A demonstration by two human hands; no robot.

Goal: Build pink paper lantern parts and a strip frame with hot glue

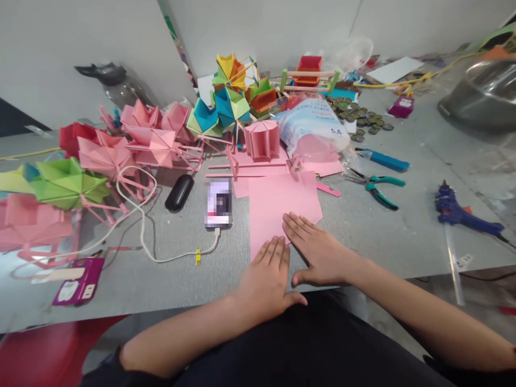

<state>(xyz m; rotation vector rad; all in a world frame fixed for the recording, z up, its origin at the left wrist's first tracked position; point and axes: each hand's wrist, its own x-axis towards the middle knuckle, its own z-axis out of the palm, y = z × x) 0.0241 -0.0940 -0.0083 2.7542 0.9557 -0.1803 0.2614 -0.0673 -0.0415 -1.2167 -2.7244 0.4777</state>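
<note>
Both arms reach forward over the near edge of the counter (382,226). The left hand (264,282) lies flat, palm down, with its fingers (275,251) straight and close together and its thumb stuck out to the side. The right hand (318,252) lies flat too, just beside the left one and touching it, fingers (296,226) spread a little. Neither hand grips anything; they only press down. The pink paper (282,207) lies flat near the counter's front edge, in the middle. Its near part is under both sets of fingertips, and the rest of the sheet stretches away past them. A phone (218,204) lies just left of the paper, with a white cable (142,226) plugged in. Green pliers (377,188) lie off to the right.
</note>
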